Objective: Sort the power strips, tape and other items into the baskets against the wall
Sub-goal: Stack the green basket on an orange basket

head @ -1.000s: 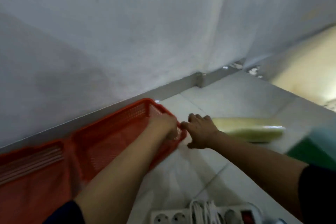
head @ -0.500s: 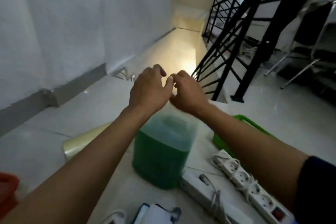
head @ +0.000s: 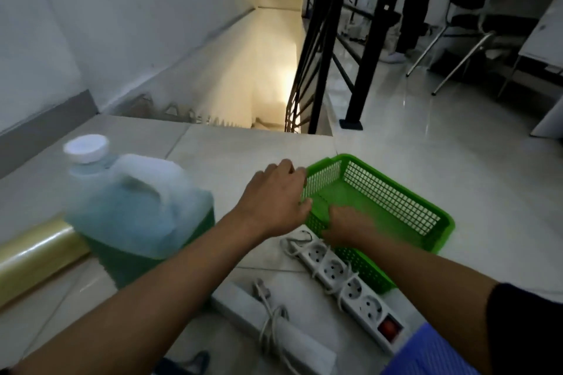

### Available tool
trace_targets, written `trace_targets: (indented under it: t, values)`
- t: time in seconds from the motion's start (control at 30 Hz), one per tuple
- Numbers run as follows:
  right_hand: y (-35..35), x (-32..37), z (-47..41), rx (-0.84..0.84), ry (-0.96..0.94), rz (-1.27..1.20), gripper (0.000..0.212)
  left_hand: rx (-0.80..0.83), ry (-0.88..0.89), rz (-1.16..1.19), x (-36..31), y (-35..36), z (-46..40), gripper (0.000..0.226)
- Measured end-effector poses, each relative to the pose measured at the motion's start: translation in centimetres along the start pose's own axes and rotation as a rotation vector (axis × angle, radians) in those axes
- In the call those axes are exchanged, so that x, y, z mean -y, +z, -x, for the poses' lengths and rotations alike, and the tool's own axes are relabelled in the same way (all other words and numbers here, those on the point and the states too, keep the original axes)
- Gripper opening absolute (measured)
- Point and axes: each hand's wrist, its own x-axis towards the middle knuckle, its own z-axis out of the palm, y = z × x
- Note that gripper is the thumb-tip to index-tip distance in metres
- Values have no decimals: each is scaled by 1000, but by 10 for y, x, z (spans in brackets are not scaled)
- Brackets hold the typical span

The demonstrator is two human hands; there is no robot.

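Observation:
An empty green mesh basket (head: 396, 201) lies on the tiled floor right of centre. My left hand (head: 274, 195) grips its near left corner, fingers over the rim. My right hand (head: 347, 227), blurred, rests on the basket's near edge, and whether it grips is unclear. A white power strip (head: 350, 283) with a red switch lies just in front of the basket. A second white power strip (head: 274, 329), cord wrapped round it, lies nearer to me. A roll of yellowish clear tape or film (head: 33, 256) lies at the left.
A large plastic jug (head: 137, 210) of green liquid with a white cap stands left of my hands. Behind it the floor drops into a stairwell (head: 268, 79) with a black railing (head: 323, 49). A person's legs and chairs are at the back right.
The view has swung from the orange baskets at the wall to the right. Both hands came down from above the jug onto the green basket.

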Motion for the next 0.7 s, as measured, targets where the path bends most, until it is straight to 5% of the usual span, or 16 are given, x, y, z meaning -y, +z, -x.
trace_targets:
  t: [0.27,0.43,0.7]
  values:
    - [39,-29,2,69,-65,13,47,332,-26,-52,3,61,4,41]
    - [34,-28,8,-17,-83,54,45,343,-36,-44,9,71,3,41]
    - [-4,-23,7,-379,-37,26,37,229,-3,71,10,57,-6,52]
